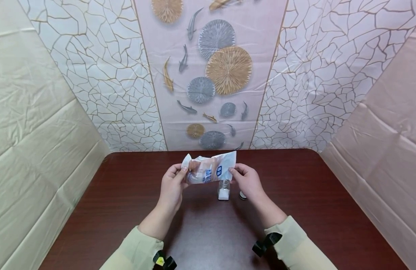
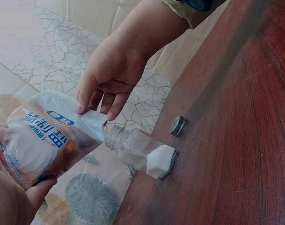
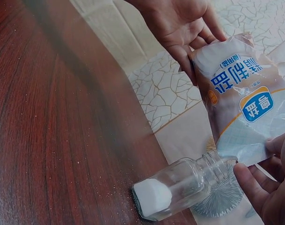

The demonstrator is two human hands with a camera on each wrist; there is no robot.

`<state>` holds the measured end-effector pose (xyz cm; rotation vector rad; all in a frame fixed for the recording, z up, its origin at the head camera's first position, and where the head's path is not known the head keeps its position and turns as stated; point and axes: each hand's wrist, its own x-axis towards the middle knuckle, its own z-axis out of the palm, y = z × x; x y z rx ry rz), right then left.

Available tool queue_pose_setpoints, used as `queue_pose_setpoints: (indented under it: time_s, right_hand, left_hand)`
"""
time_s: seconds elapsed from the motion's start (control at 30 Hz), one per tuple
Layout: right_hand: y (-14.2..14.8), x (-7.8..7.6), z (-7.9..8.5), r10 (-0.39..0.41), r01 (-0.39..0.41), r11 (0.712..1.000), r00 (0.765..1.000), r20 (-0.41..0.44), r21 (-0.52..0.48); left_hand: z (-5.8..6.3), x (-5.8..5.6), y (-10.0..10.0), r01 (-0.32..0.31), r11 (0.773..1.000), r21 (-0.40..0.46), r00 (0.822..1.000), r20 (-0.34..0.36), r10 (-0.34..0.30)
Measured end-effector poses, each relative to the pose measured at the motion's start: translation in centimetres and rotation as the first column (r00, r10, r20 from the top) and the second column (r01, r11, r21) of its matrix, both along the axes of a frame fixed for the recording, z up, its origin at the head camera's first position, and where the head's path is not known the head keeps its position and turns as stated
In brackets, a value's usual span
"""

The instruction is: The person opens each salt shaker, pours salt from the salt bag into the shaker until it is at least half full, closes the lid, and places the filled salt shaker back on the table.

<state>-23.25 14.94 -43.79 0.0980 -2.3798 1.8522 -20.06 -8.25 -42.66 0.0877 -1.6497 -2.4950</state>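
Note:
A plastic bag of salt (image 1: 211, 168), white and brown with blue lettering, is held sideways above the table between my hands. My left hand (image 1: 172, 183) grips its fuller end at the left. At the right, my right hand (image 1: 248, 180) pinches the bag's flatter corner between thumb and fingers. That corner meets the mouth of a clear glass jar (image 2: 137, 150) standing upright on the table. White salt (image 3: 152, 196) fills the lower part of the jar. In the head view the bag hides the jar's neck.
A small round lid (image 2: 178, 125) lies on the table beside the jar, partly behind the right hand in the head view. Fine white grains are scattered on the dark red wooden table (image 1: 201, 232) around the jar. Patterned cloth (image 1: 208, 123) hangs behind the table.

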Motion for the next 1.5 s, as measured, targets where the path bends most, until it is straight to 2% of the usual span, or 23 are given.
queue_pose_setpoints:
  time_s: [0.33, 0.97, 1.5]
  right_hand:
    - [0.00, -0.01, 0.05, 0.006, -0.006, 1.000, 1.000, -0.004, 0.001]
    - [0.01, 0.15, 0.02, 0.012, -0.012, 1.000, 1.000, -0.004, -0.021]
    - [-0.03, 0.12, 0.01, 0.015, -0.015, 1.000, 1.000, 0.000, -0.024]
  left_hand:
    - [-0.10, 0.05, -0.05, -0.002, 1.000, -0.010, 1.000, 0.005, 0.002]
    - [-0.37, -0.14, 0.02, -0.001, 0.999, 0.041, 1.000, -0.017, 0.002]
    - [-0.32, -0.04, 0.03, -0.004, 1.000, 0.026, 1.000, -0.014, 0.005]
